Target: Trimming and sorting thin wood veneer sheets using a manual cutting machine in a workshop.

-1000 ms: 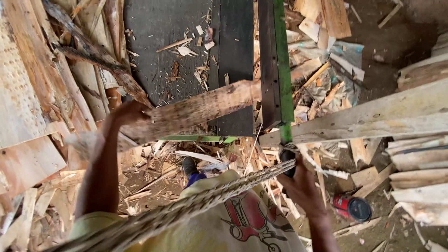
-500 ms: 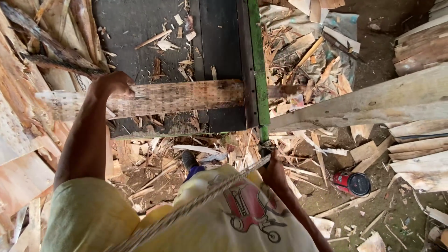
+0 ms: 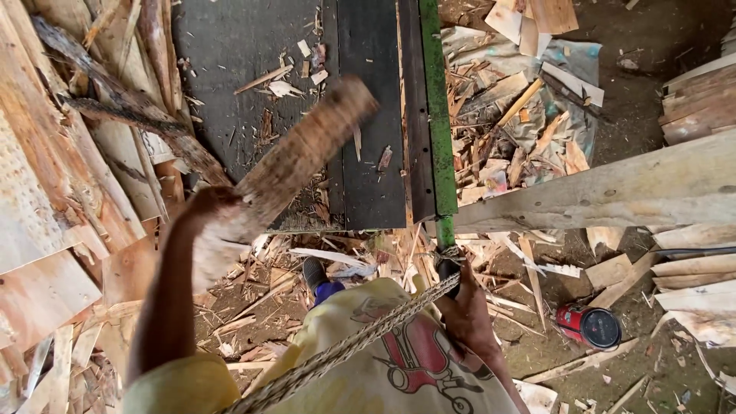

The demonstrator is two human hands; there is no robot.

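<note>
Left hand (image 3: 208,218) clasps one end of a rough brown wooden plank (image 3: 303,153), angled across the dark metal table (image 3: 230,61); right hand (image 3: 464,310) grips the green lever's black handle (image 3: 447,264), steadying it.

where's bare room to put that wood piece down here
Barest patch: the dark table top beyond the wood piece in the left hand, with only light chips. Floor scraps right of the green bar are crowded.

L hand (image 3: 208,218) grips plank (image 3: 307,149) | R hand (image 3: 468,318) on lever (image 3: 447,264)
</note>
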